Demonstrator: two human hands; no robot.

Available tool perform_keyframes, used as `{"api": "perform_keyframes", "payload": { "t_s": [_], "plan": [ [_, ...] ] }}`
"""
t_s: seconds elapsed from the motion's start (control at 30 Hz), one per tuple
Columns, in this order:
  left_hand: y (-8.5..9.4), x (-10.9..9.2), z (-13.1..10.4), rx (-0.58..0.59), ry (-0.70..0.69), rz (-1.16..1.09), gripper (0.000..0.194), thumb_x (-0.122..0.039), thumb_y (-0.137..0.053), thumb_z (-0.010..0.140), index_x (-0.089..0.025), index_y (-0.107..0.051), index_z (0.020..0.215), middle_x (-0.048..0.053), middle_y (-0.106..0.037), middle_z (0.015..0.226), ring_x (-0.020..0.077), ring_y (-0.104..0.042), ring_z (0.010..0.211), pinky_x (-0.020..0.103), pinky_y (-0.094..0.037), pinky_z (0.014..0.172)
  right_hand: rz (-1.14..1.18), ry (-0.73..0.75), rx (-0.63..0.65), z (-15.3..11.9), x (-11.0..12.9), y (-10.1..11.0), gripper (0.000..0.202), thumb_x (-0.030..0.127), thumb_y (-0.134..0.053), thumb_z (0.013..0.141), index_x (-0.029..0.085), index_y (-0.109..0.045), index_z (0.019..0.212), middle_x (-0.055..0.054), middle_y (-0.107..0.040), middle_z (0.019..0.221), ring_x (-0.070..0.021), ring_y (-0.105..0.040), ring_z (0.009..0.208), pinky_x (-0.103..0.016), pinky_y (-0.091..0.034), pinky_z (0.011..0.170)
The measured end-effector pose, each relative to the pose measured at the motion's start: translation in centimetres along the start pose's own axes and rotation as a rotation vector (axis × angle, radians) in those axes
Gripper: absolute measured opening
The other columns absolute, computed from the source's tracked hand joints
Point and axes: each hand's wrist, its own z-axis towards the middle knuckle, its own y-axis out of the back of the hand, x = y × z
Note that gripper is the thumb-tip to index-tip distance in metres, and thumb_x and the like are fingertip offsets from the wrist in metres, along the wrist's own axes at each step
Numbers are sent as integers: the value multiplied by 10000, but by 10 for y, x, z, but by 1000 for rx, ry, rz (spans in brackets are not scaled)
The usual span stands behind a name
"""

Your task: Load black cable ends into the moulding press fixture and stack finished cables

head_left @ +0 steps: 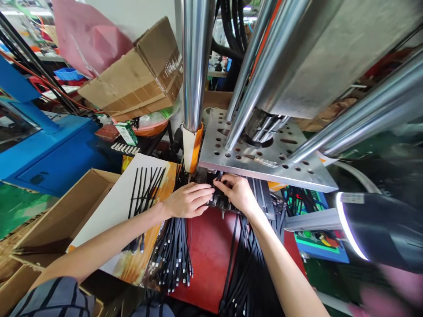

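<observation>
Over a dark metal mold [220,203] under the machine's plate, both of my hands work close together. My left hand [191,200] lies nearly flat on the mold's left part, its fingers stretched out side by side. With thumb and forefinger, my right hand [240,194] pinches what looks like the end of a black cable at the back of the mold; the fingers partly hide it. Left of the mold hangs a bundle of black cables [178,251] with metal plug ends. More black cables [246,264] hang below my right forearm.
Above the hands sits a perforated steel plate [228,156] between thick chrome columns [194,66]. Several black cables [145,187] lie on a white board [112,220] at left, by an open cardboard box [66,211]. A lamp [373,229] and a blue control box [327,248] stand at right.
</observation>
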Motion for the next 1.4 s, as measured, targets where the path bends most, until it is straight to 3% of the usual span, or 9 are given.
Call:
{"api": "perform_keyframes", "payload": {
  "t_s": [0.1,0.17,0.5,0.7,0.87,1.07,1.17,1.27,1.4],
  "plan": [
    [4,-2,6,-10,36,-5,242,-233,-560,1028,-140,-715,1189,111,-742,1286,243,-663,1269,415,-583,1061,69,-23,6,-1,-4,1,385,480,-645,897,147,-706,1079,-13,-628,731,-101,-468,418,-230,-347,369],
    [7,-4,10,-13,57,-19,225,-253,-570,1039,-135,-741,1125,99,-775,1210,227,-696,1220,381,-588,1065,102,-24,7,-1,-5,2,439,490,-663,879,140,-684,1143,-16,-623,762,-103,-482,436,-223,-358,353],
    [7,-14,12,-19,94,72,268,-231,-512,1065,-97,-743,1093,106,-782,1183,213,-720,1173,350,-577,1083,144,9,6,-2,-3,2,420,490,-675,862,137,-670,1090,3,-582,739,-111,-493,487,-213,-382,350],
    [6,-14,8,173,33,173,325,-307,-582,1018,-111,-646,1270,175,-603,1470,303,-549,1391,480,-532,1103,127,32,1,-1,-4,1,419,485,-670,868,132,-672,1094,11,-584,727,-107,-498,482,-212,-384,364],
    [5,-23,11,193,106,214,327,-289,-578,1008,-129,-625,1290,189,-621,1424,336,-538,1383,510,-529,1060,61,47,-17,-3,-5,1,431,507,-645,890,138,-670,1111,0,-618,755,-108,-510,485,-215,-400,384],
    [3,-35,10,206,159,226,447,-359,-581,1012,-174,-549,1417,185,-550,1505,327,-450,1461,500,-517,1077,-159,49,-126,-4,-1,-4,395,458,-539,982,126,-676,1144,-63,-688,865,-142,-564,548,-275,-488,528],
    [2,-45,10,248,227,282,460,-358,-549,1026,-162,-524,1441,196,-490,1562,329,-404,1495,481,-534,1044,-342,61,-191,-22,9,-6,378,291,-454,1013,110,-665,1269,-143,-666,1075,-199,-637,754,-339,-543,723],
    [5,-50,13,292,249,246,570,-463,-537,1019,-121,-492,1472,216,-418,1612,345,-348,1525,493,-516,1060,-550,108,-128,-48,20,-8,458,114,-453,944,178,-701,1323,-157,-624,1127,-277,-617,978,-412,-505,889],
    [13,-42,23,296,290,155,606,-490,-451,1047,-98,-453,1509,196,-429,1613,311,-350,1526,497,-457,1127,-835,55,-71,-50,25,-12,558,72,-461,925,207,-640,1436,-188,-615,1085,-338,-605,953,-451,-482,814]
  ]
}}
